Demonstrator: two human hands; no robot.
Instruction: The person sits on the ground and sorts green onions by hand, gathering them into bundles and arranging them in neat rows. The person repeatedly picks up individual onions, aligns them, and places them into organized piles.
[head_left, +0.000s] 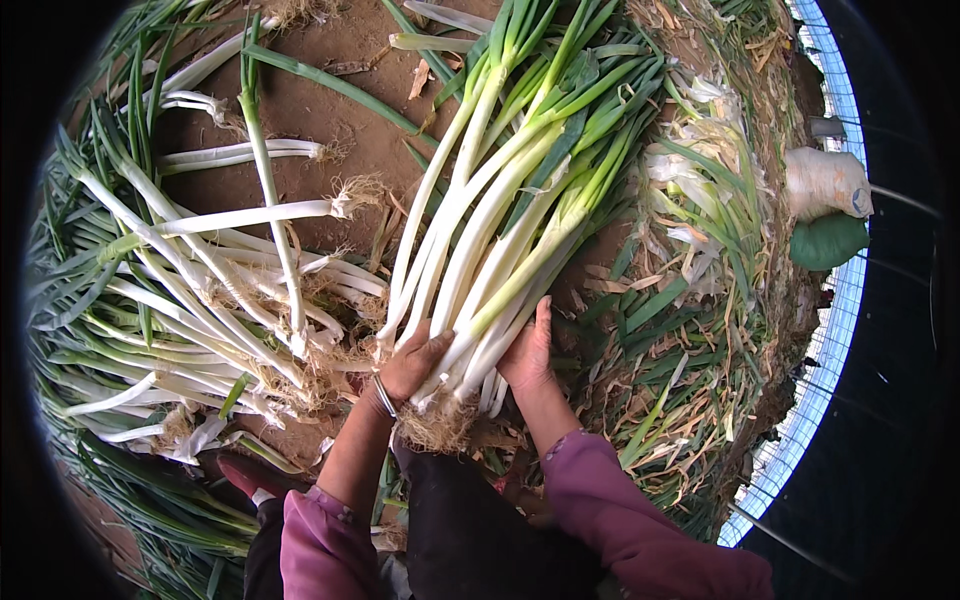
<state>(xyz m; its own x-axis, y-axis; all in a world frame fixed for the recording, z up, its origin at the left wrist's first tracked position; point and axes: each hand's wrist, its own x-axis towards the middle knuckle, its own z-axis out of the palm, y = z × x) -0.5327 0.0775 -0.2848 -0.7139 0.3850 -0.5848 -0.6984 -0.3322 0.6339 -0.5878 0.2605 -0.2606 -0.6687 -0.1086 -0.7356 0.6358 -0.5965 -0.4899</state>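
Observation:
A bundle of long green onions (487, 247) lies between my hands, its rooty white ends toward me and its green tops pointing away to the upper right. My left hand (416, 364) grips the white stalks near the roots from the left side, thumb on top, a metal bracelet on the wrist. On the right, my right hand (529, 349) is pressed against the side of the same bundle, thumb pointing up and its other fingers partly hidden beneath the stalks. Tangled roots (439, 424) hang just above my dark trousers.
A large heap of green onions (202, 322) spreads over the soil at the left, with loose stalks (255, 150) above it. Peeled leaves and dry scraps (675, 360) cover the ground at the right. Beyond them stand a netted edge with a blue band (832, 315) and a whitish object (825, 182).

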